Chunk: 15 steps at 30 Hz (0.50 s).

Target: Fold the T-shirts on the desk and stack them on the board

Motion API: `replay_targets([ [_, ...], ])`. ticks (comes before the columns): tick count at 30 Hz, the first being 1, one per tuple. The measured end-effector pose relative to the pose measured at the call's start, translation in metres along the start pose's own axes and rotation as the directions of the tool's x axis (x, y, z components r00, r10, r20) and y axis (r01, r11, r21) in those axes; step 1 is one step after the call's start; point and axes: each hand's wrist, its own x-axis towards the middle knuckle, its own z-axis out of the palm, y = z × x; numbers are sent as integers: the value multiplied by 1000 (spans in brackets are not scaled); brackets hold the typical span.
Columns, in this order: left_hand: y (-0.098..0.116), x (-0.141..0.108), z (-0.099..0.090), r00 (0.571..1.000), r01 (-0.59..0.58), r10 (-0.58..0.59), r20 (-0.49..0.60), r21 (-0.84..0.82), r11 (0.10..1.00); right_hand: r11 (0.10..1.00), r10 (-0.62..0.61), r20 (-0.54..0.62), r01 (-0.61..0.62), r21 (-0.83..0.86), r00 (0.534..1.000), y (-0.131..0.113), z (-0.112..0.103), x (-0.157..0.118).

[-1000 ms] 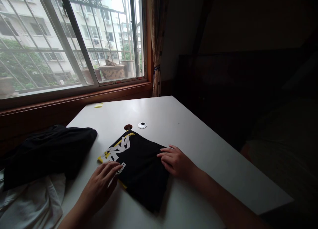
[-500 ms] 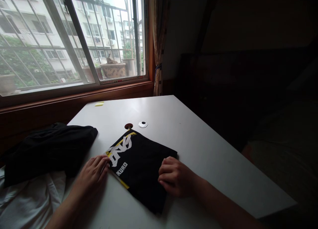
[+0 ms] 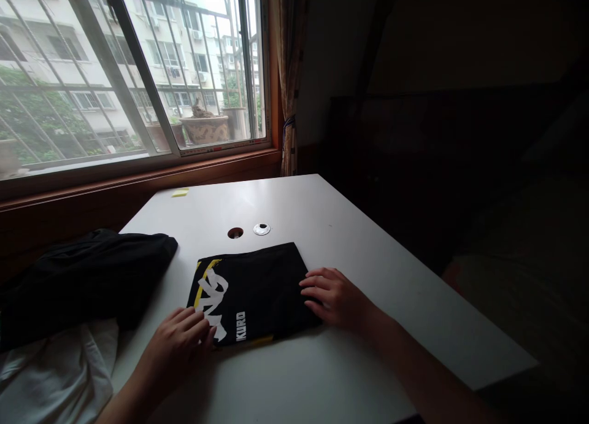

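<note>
A folded black shirt [image 3: 271,286] lies flat on the white table, with white lettering and yellow streaks on its left part. At its lower left corner, my left hand [image 3: 181,341] is closed on the edge, fingers bent and pressed together. Across from it, my right hand [image 3: 338,298] grips the right edge, its fingers over the cloth. Both thumbs are mostly hidden.
On the left, a black garment [image 3: 87,270] is heaped over a white cloth [image 3: 69,369]. The white table [image 3: 368,258] has a round cable hole [image 3: 235,233], a silver round cover [image 3: 262,229] and a yellow sticker [image 3: 180,192]. A barred window [image 3: 138,74] stands behind.
The folded shirt has turned on the table, so its far edge now runs nearly level. My left hand has moved nearer to me and my right hand slightly away.
</note>
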Motion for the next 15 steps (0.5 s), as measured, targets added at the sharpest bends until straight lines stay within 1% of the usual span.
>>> replay_targets([
  [3, 2, 0, 1, 996, -59, 63, 70, -61, 996, 998, -24, 57, 21, 51, 998, -8, -3, -6],
  [5, 1, -1, 3, 991, -60, 69, 112, -80, 995, 998, -19, 86, 15, 54, 996, -11, -4, -12],
  [8, -2, -4, 7, 987, -35, 50, 150, -97, 995, 999, -23, 100, 18, 50, 995, -10, -2, -22],
  [11, -2, -6, 7, 988, -33, 52, 144, -132, 991, 998, -17, 98, 10, 67, 995, -6, -2, -30],
  [15, 3, -3, 1, 994, -49, 66, 91, -180, 982, 993, 52, 78, -60, 102, 996, -2, -5, -37],
])
